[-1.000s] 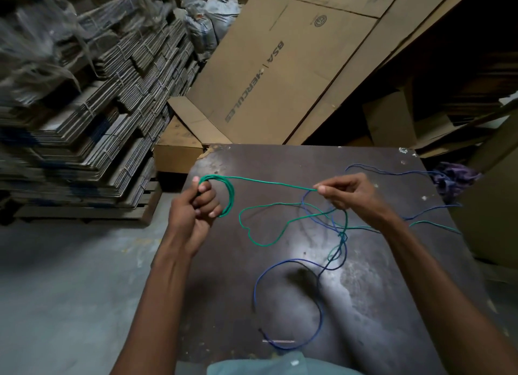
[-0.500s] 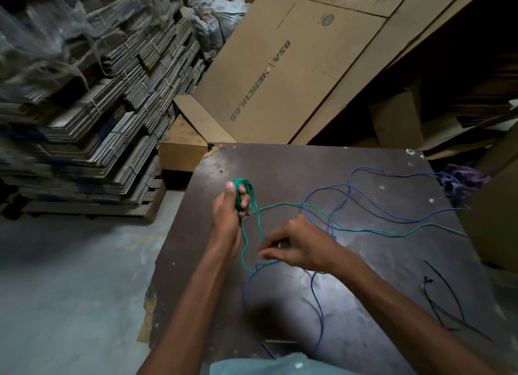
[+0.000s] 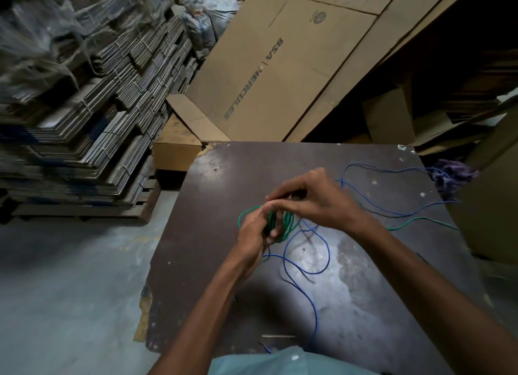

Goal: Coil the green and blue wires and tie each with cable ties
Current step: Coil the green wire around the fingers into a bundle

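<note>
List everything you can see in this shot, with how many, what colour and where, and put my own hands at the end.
green wire: one, green, partly coiled in the hands, its tail trailing right across the table
blue wire: one, blue, loose loops on the table
table: one, dark brown, scuffed, centre
purple cloth: one, purple, by the table's far right corner
cardboard sheets: several, brown, leaning behind the table
flattened carton stacks: many, grey-brown, left, on a pallet
sacks: a few, pale, top centre
left hand: grips the green coil
right hand: fingers pinch at the coil's top
</note>
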A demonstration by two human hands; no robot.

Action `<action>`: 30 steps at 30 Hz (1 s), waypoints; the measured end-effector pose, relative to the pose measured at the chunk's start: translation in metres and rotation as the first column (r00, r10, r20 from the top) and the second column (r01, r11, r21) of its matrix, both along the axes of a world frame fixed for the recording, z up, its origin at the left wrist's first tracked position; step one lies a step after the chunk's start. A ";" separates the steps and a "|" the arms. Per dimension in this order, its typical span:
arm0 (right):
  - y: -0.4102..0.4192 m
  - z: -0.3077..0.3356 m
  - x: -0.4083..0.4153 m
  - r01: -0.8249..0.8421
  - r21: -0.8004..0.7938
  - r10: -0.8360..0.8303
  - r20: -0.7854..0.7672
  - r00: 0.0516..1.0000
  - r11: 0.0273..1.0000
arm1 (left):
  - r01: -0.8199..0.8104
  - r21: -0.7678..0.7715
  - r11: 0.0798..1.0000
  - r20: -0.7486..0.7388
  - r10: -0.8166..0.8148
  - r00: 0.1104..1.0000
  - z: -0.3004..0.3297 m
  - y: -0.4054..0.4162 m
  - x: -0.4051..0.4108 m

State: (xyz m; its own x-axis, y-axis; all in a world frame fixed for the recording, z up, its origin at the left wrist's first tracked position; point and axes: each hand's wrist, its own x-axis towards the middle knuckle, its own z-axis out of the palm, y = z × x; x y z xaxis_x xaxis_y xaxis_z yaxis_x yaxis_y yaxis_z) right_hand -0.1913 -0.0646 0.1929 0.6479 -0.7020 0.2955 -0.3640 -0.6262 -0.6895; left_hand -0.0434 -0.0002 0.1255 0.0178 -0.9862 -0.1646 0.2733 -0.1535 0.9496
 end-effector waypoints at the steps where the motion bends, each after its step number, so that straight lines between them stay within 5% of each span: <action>1: -0.003 0.002 -0.001 0.011 -0.047 -0.011 -0.014 1.000 0.999 | 0.029 0.013 1.000 -0.037 -0.028 0.999 0.000 0.001 0.001; 6: -0.017 -0.006 -0.006 0.113 -0.050 -0.115 -0.046 0.992 0.992 | 0.153 0.029 0.988 -0.215 -0.143 0.966 0.000 0.003 0.011; 12: -0.026 -0.018 -0.018 0.163 -0.009 -0.161 -0.218 0.963 0.987 | 0.178 -0.069 0.982 0.219 -0.159 0.963 0.018 -0.002 0.036; 15: -0.039 -0.026 -0.040 0.199 -0.040 -0.201 -0.333 0.921 0.979 | 0.097 -0.108 0.989 0.319 -0.058 0.946 0.038 -0.007 0.064; 20: -0.062 -0.052 -0.084 0.323 -0.119 -0.341 -0.192 0.920 0.939 | 0.020 -0.059 0.998 0.210 -0.007 0.978 0.052 -0.012 0.112; 23: -0.071 -0.069 -0.093 0.390 -0.221 -0.444 -0.319 0.837 0.894 | 0.026 0.019 0.999 0.155 -0.028 0.987 0.047 -0.013 0.106; 27: -0.056 -0.077 -0.070 0.178 -0.053 -0.179 -0.515 0.838 0.983 | 0.039 0.080 0.996 0.130 -0.049 0.990 0.037 -0.013 0.083; 30: -0.032 -0.060 -0.041 0.132 0.014 -0.123 -0.275 0.954 0.991 | 0.074 0.099 0.992 0.095 -0.083 0.992 0.035 -0.012 0.072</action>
State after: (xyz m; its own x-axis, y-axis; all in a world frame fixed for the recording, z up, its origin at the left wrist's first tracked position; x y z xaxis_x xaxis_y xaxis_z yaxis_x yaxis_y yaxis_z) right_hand -0.2319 -0.0968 0.1328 0.6051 -0.7903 0.0958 -0.6164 -0.5413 -0.5718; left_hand 0.0283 -0.0127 0.1606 -0.0384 -0.9653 -0.2585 0.1620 -0.2613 0.9516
